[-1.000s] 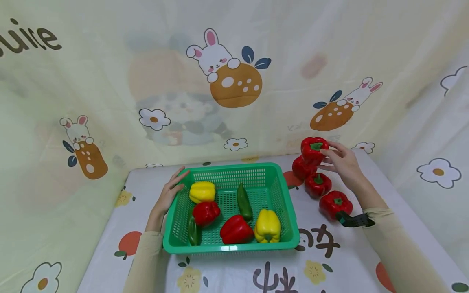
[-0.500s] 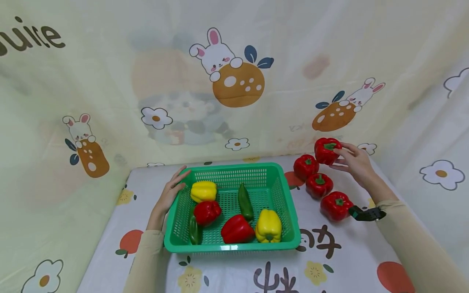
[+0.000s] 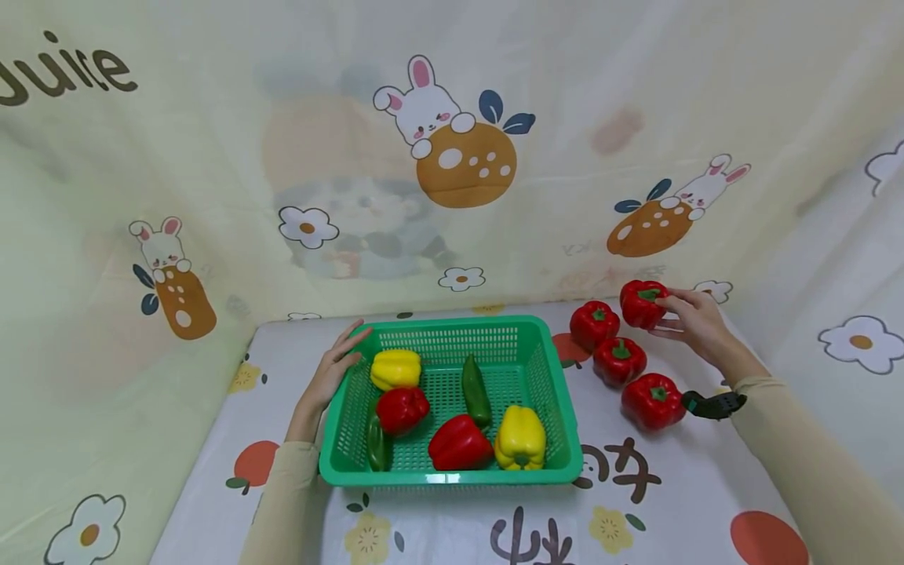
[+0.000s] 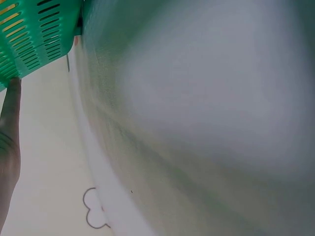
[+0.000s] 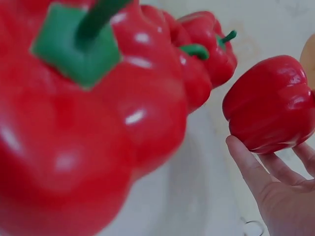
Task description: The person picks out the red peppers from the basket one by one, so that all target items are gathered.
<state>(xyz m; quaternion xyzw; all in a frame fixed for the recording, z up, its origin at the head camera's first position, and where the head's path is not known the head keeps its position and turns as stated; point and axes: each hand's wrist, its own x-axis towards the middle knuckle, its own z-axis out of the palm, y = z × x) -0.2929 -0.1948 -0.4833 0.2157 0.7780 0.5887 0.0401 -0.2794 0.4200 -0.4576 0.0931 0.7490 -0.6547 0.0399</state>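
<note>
My right hand [image 3: 701, 322] grips a red bell pepper [image 3: 643, 304] by its right side, thumb near the green stem, at the far right of the table. In the right wrist view the same pepper [image 5: 269, 105] sits between thumb and fingers. Three more red bell peppers stand in a slanting row beside it: a far one [image 3: 594, 324], a middle one [image 3: 619, 361] and a near one [image 3: 653, 401]. My left hand [image 3: 332, 373] rests with extended fingers on the left rim of a green plastic basket [image 3: 448, 478]; the left wrist view shows the basket's slotted wall [image 4: 37, 37].
Inside the basket lie two yellow bell peppers [image 3: 519, 439], two red ones [image 3: 461, 444] and two long green peppers [image 3: 476, 392]. A printed cloth [image 3: 417, 526] covers the table, and a patterned curtain [image 3: 551, 227] hangs behind it.
My right hand has carried its red pepper to the right, away from above the far one, then lowered it toward the table. The left hand stays on the basket rim.
</note>
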